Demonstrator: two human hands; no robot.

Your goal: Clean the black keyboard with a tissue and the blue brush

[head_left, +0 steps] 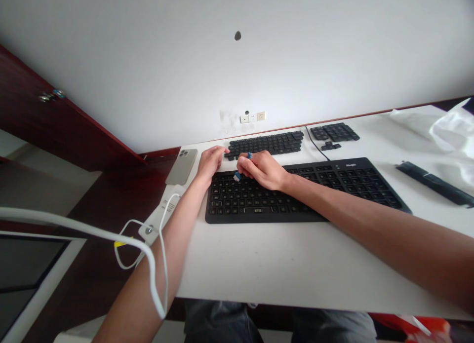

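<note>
A black keyboard (303,214) lies on the white table, its keycaps off so the bare key sockets show. My right hand (264,169) is closed around a small blue brush (237,176) whose pale bristles point down at the keyboard's upper left part. Beside the keyboard's back left corner is my left hand (210,161), its index finger stretched out toward the loose keycaps (266,143) laid in rows behind the keyboard. The left hand's other fingers are partly hidden, and I see nothing held in it.
More keycaps (335,132) sit at the back right, near the keyboard's cable. A phone (182,166) and a white power strip (157,219) line the left edge. A black strip (435,183) and a white plastic bag (450,131) lie right. A white cable crosses my left forearm.
</note>
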